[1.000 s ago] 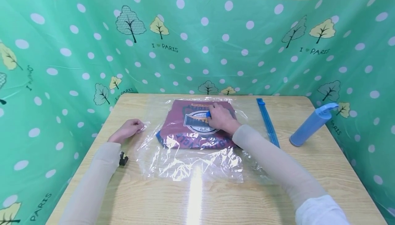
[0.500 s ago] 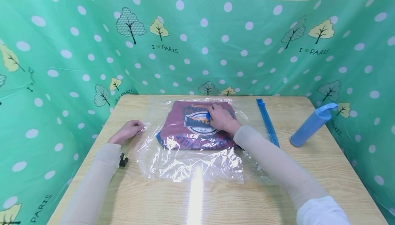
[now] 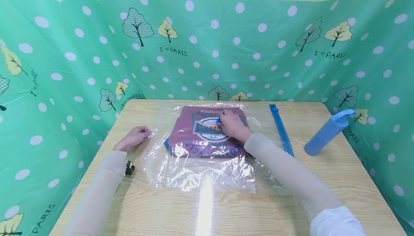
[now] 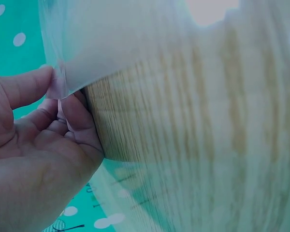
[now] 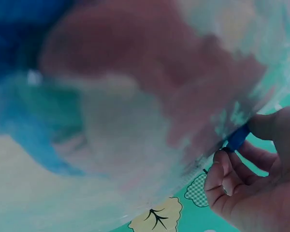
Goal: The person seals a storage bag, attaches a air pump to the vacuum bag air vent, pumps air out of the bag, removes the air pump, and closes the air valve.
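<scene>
A clear plastic storage bag [image 3: 207,173] lies flat on the wooden table [image 3: 161,214], with a folded maroon printed T-shirt [image 3: 184,131] inside it. At the bag's left edge my left hand [image 3: 134,137] pinches the film between thumb and fingers; the left wrist view shows the folded plastic edge [image 4: 59,87] there. My right hand [image 3: 233,123] is over the shirt's upper right part. It pinches a small blue cap-like piece [image 5: 238,137] on the bag, between thumb and fingertips. In the right wrist view the shirt [image 5: 135,43] looks blurred behind the film.
A blue zip strip with a slider [image 3: 280,130] runs along the bag's right side. Farther right, a blue hand pump [image 3: 326,134] stands tilted on the table. A green polka-dot curtain [image 3: 207,59] surrounds the table at the back and sides.
</scene>
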The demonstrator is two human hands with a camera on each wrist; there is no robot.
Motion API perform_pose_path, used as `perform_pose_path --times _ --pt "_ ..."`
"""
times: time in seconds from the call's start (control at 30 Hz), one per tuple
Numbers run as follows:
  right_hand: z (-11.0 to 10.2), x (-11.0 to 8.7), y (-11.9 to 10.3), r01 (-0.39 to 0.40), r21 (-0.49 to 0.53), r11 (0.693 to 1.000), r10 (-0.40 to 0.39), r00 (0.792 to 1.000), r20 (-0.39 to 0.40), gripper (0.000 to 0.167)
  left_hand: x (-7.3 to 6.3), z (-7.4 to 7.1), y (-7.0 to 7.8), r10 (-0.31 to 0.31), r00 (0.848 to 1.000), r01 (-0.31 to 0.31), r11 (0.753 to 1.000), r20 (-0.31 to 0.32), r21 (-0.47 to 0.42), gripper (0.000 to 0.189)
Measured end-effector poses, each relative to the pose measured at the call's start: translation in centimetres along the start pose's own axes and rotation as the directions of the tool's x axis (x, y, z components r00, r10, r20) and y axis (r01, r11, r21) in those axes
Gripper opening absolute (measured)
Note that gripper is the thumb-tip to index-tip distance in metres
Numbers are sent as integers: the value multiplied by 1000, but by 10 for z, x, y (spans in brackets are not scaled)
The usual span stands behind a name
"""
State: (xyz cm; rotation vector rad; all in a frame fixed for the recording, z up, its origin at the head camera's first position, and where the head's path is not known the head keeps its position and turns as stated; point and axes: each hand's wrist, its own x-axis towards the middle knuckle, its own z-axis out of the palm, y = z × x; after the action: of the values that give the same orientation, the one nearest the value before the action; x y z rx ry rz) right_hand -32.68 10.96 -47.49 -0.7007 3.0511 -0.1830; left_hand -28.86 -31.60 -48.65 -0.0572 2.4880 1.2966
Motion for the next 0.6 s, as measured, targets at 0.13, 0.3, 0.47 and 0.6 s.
perform_pose_path --times 0.13,0.3,0.47,0.6 --pt "-1 1 -1 18 22 1000 -18 1000 24 46 0 0 0 5 1000 -5 1000 -2 13 18" --pt "-2 0 -1 -30 46 998 30 1000 4 52 0 0 3 20 1000 -20 999 -9 36 20" --pt "-2 0 0 -47 18 999 47 999 -16 53 0 0 2 24 1000 -24 999 -8 35 20" --pt "-1 0 1 -3 8 1000 2 1000 5 44 -1 0 2 15 1000 -14 999 -12 39 19"
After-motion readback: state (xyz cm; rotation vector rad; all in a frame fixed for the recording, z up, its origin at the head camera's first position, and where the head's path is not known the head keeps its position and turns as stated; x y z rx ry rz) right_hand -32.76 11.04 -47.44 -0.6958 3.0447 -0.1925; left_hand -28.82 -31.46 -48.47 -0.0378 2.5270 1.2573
